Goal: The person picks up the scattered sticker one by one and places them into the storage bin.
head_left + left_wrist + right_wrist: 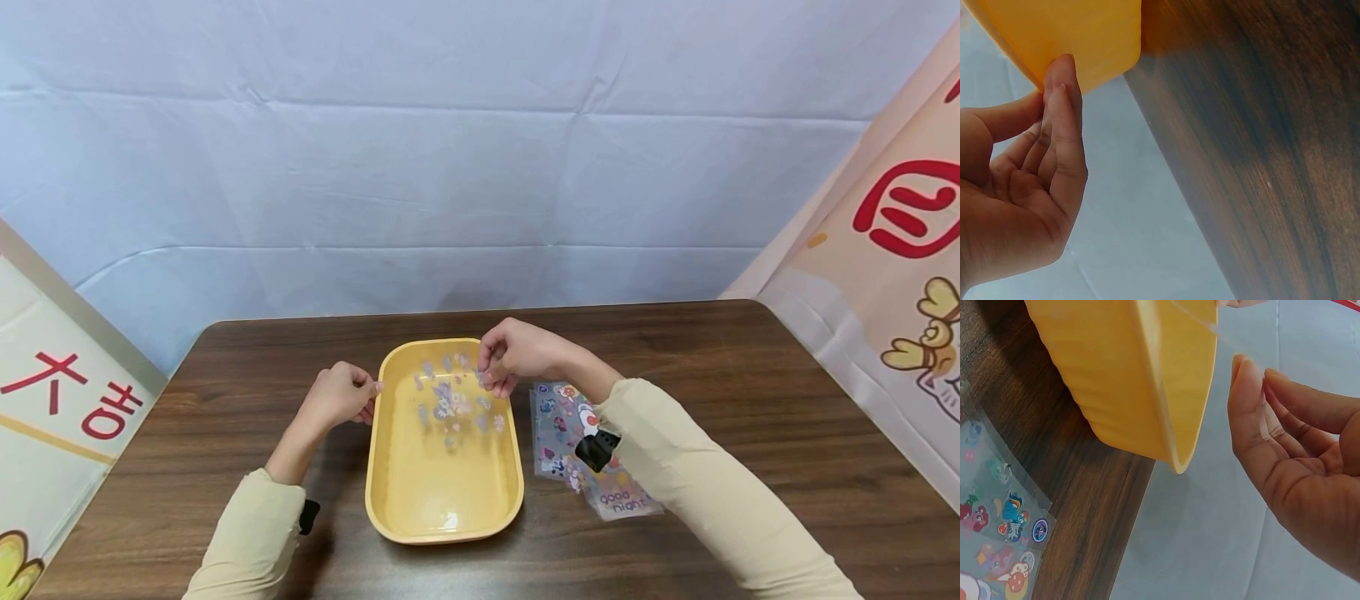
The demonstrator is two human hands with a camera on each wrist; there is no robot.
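- One clear sticker sheet (452, 404) with little pale prints is up over the far part of the yellow tray (427, 500). I cannot tell if its low edge touches the tray.
- The person's right grip (517, 354) pinches that sheet with thumb and finger, above the tray's right side.
- The left grip (341, 393) is at the tray's left rim, thumb and fingers close together. I cannot tell if they pinch the rim, the sheet or nothing.
- The step in hand looks like guiding the thin sheet over the tray; it is not let go yet.
- The next move, I think, calls for a soft pinch and slow fingers, because such a thin sheet could bend or cling to skin. A steady tray would help too.
- More sticker sheets (552, 421) lie in a messy pile just right of the tray, partly hidden by the right sleeve (712, 467). One says "good night".
- The desk (750, 433) is brown, with dark wood lines and round back corners.
- Behind it hangs a pale blue cloth (405, 175) with fold lines.
- A left banner (60, 379) has red writing. A right banner (885, 258) has a big red mark and a yellow cartoon.
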